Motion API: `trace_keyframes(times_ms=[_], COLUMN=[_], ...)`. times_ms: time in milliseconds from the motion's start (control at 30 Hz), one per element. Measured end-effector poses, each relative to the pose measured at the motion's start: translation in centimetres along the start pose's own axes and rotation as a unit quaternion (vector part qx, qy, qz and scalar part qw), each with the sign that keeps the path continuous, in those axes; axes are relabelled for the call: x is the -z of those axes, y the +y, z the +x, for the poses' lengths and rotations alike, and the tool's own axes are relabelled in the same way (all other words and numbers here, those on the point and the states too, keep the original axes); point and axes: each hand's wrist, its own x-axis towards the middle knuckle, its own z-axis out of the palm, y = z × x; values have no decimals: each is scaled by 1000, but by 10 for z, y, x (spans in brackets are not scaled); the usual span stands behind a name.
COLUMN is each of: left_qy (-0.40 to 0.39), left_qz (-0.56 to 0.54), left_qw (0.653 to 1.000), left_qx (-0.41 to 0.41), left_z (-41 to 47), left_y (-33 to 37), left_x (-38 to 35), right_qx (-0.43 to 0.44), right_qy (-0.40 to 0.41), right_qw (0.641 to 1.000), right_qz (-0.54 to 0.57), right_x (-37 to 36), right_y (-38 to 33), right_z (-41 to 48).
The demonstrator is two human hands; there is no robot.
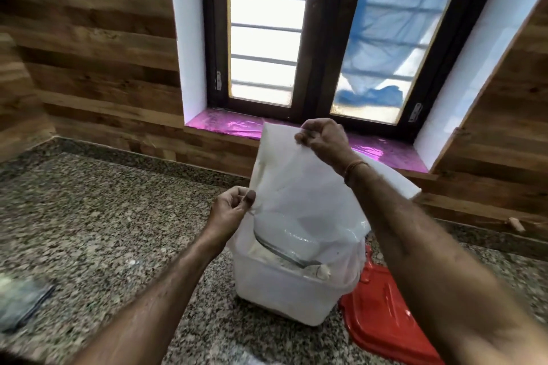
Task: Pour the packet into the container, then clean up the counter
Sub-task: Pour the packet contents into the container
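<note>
White plastic, thin and half see-through, makes up the packet point(296, 181), which hangs mouth-down in the middle of the frame with its lower end draped into the container point(278, 293) at lower centre; the right hand point(321, 141), just above centre, pinches the packet's raised top edge in curled fingers; the left hand point(231, 207), left of centre, pinches the packet's side edge between thumb and curled fingers; the packet looks slack and mostly emptied, so the pouring seems nearly over; to finish well, I judge the top should go higher with short shakes while the mouth is held inside the container's rim, since whatever clings in the folds would otherwise fall on the counter point(103, 216); pale contents and a curved metal edge point(284, 252) show inside the container, though what that edge belongs to I cannot tell; such thin film may cling or flick dust, so it is best drawn out slowly; the red lid point(382, 314) lies on the counter just beside the container, at lower right, handy for closing
</note>
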Motion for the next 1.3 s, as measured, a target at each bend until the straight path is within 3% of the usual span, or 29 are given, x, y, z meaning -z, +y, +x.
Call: trace_keyframes(times_ms=[133,233,367,567,700,900,1067,1300], left_qy=[8,32,40,47,55,141,201,209], left_qz=[6,-80,-249,-355,-362,-328,-300,-207], left_qw=[999,989,937,882,879,889,891,917], left_qx=[42,117,242,307,306,286,274,270], left_z=[5,7,9,5,4,6,2,4], left_y=[-18,-11,-2,-12,-5,-22,-28,-26], left_x=[-1,-9,-21,-33,-40,-51,-59,-61], right_qx=[4,1,15,10,1,9,-49,-83], right_qy=[-18,-32,-52,-71,-50,-3,44,86], right_qw=[999,994,988,989,994,1000,998,989], right_qz=[44,101,143,130,97,15,-23,-84], right_x=[15,29,38,42,40,41,39,35], right_y=[11,14,20,27,31,32,41,41], right_z=[-1,-2,-1,0,-1,6,8,8])
